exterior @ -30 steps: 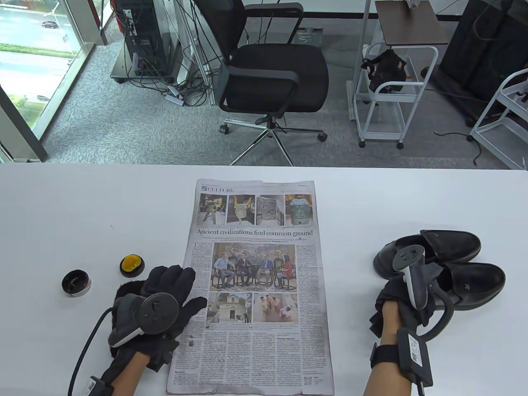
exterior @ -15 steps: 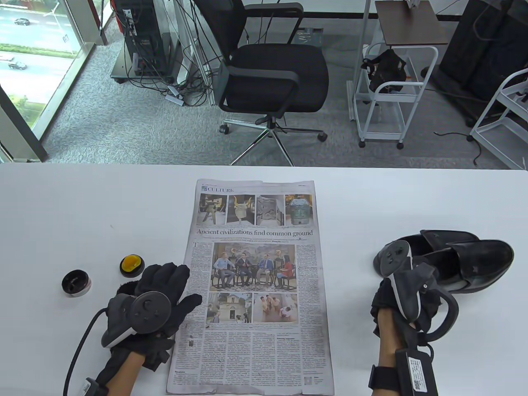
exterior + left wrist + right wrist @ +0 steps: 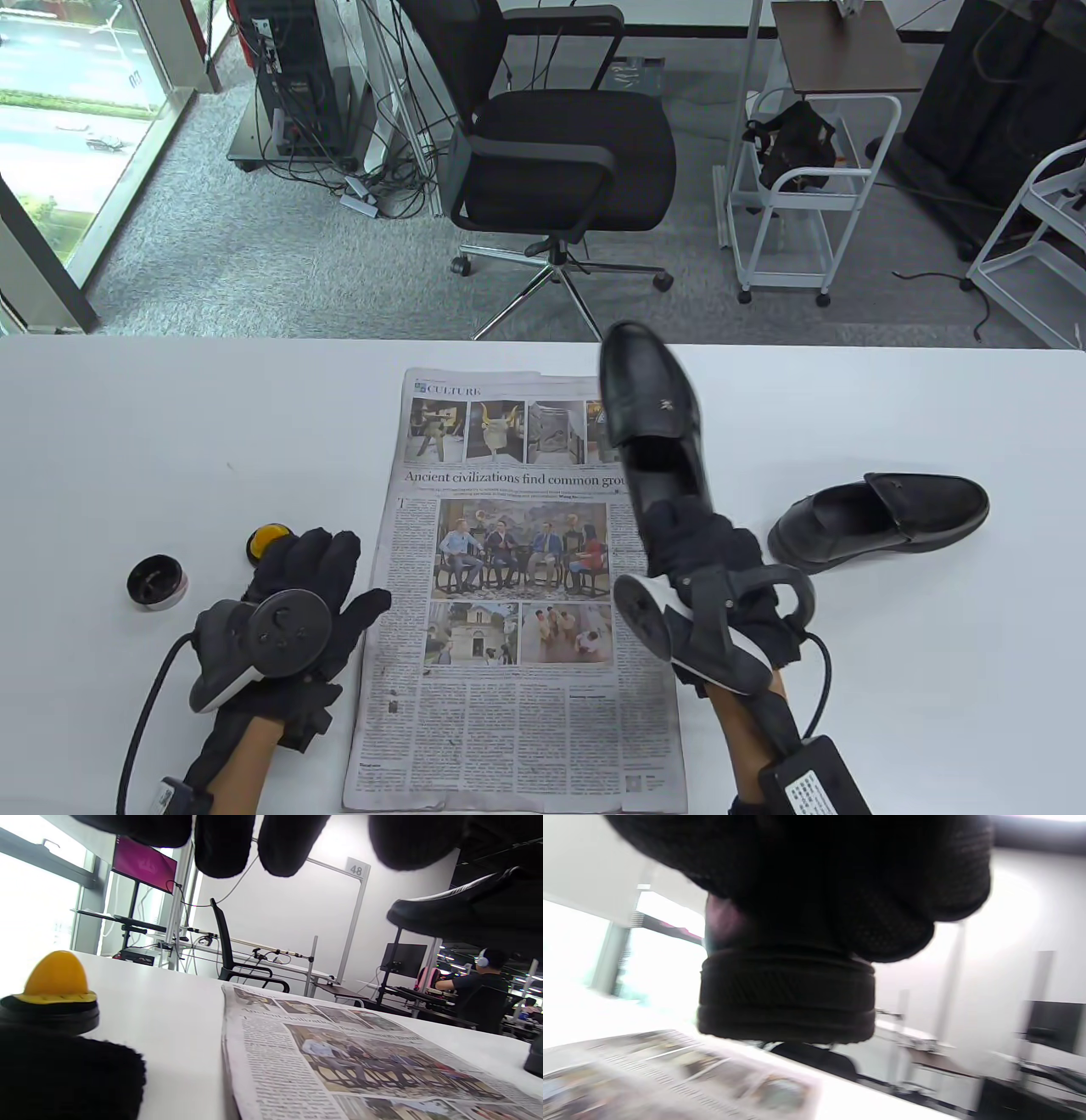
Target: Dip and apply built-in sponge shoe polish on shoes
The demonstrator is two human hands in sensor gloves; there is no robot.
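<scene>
My right hand [image 3: 708, 552] grips one black loafer [image 3: 653, 416] by the heel, lifted over the newspaper [image 3: 509, 679]; my left hand [image 3: 293, 594] rests flat and empty on the desk [image 3: 170, 424]. The sponge applicator [image 3: 267, 543] and polish tin [image 3: 157, 581] sit untouched; no polish applied yet.

the two shoes, one lifted [image 3: 652, 399] and one on the table [image 3: 882, 518], show smooth black leather with a soft sheen and a small metal ornament each. the newspaper [image 3: 517, 594] is matt printed paper on a smooth white table [image 3: 170, 424]. both gloves [image 3: 314, 577] are matt black knit cloth; the sponge [image 3: 57, 974] looks yellow and matt.
</scene>
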